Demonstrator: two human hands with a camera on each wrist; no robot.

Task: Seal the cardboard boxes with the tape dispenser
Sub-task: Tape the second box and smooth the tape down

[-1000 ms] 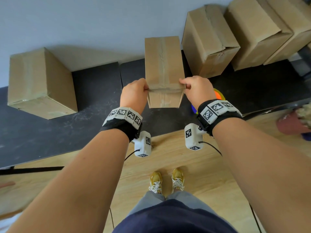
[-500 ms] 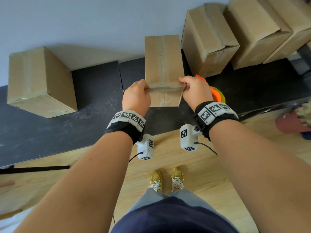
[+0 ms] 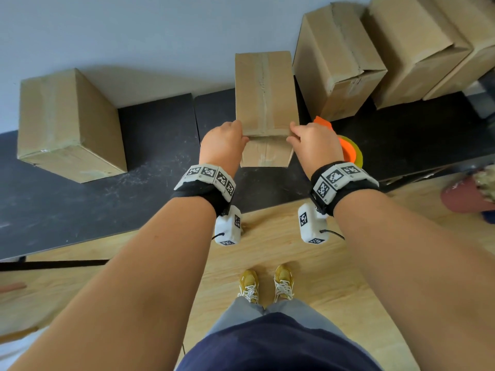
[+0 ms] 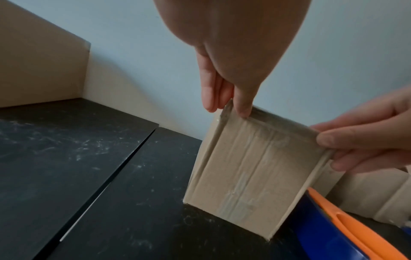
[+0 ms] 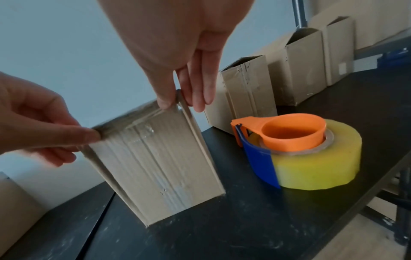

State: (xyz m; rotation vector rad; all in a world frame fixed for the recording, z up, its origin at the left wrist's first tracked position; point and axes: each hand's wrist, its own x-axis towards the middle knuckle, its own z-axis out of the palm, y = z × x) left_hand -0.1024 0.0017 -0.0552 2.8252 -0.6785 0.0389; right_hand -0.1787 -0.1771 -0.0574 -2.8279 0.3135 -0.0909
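Currently: your left hand [image 3: 224, 145] and right hand [image 3: 314, 145] each pinch a near top corner of the taped cardboard box [image 3: 265, 89]. Tape dispenser [image 5: 295, 151] lies idle just right of it. Next, likely: set box aside, fetch 1 unsealed.

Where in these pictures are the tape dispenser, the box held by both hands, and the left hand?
tape dispenser [image 5: 293, 135]: right wrist view, on its orange handle ring.
held box [image 3: 263, 87]: head view, on its taped top face.
left hand [image 3: 221, 145]: head view, on the back of the hand.
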